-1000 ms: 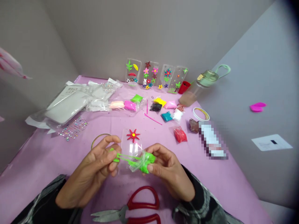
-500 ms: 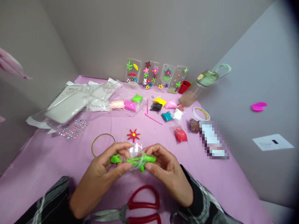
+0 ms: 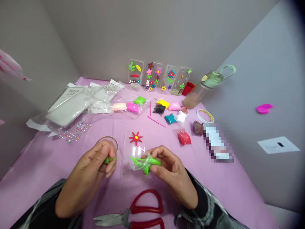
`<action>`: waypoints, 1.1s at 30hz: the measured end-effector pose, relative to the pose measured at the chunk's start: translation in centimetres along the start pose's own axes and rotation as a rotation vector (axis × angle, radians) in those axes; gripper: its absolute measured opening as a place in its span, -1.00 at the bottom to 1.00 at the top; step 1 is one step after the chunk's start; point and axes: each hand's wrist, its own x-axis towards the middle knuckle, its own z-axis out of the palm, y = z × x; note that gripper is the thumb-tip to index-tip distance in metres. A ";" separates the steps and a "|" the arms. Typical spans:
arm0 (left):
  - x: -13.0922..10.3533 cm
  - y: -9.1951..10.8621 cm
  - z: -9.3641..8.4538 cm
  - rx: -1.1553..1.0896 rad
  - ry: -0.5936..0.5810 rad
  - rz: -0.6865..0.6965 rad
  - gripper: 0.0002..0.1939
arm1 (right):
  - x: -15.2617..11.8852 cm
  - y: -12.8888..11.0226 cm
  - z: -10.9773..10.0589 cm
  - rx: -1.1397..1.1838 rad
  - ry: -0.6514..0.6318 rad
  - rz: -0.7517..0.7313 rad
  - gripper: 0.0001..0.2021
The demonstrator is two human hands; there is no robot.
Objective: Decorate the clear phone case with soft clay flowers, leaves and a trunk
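Note:
Green modelling clay (image 3: 153,161) in a clear plastic wrapper is pinched in my right hand (image 3: 170,167), with thin green strands trailing to its left. My left hand (image 3: 96,162) is closed around a smaller piece of green clay (image 3: 107,160), mostly covered by the fingers. Between and behind the hands lies a clear phone case (image 3: 127,156) with a red clay flower (image 3: 136,137) that has a yellow centre. Red-handled scissors (image 3: 127,216) lie in front of me, blades pointing left. A tape ring (image 3: 113,139) sits partly hidden behind my left hand.
Several decorated phone cases (image 3: 153,76) lean on the back wall beside a red cup (image 3: 188,89) and a bottle (image 3: 202,87). Clay packets, including a red one (image 3: 184,137), lie across the middle. Packaged cases (image 3: 69,109) and rhinestone sheets (image 3: 75,131) are at left; a pixelated object (image 3: 218,143) is at right.
My left hand has moved left, away from the wrapped clay, and closed over the small green piece. My right hand stays nearly in place with the wrapper. More of the phone case shows.

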 end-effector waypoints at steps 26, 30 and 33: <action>-0.1 -1.3 1.4 0.608 -0.080 0.111 -0.89 | -1.0 0.6 1.5 -0.443 -0.116 -0.259 -0.87; 0.2 -0.8 0.9 0.455 -0.168 -0.008 -0.92 | -0.6 0.2 1.0 -0.245 -0.026 -0.137 -0.88; 0.2 -0.6 0.3 0.374 -0.133 0.002 -0.85 | -0.3 0.0 0.5 -0.127 0.028 -0.082 -0.85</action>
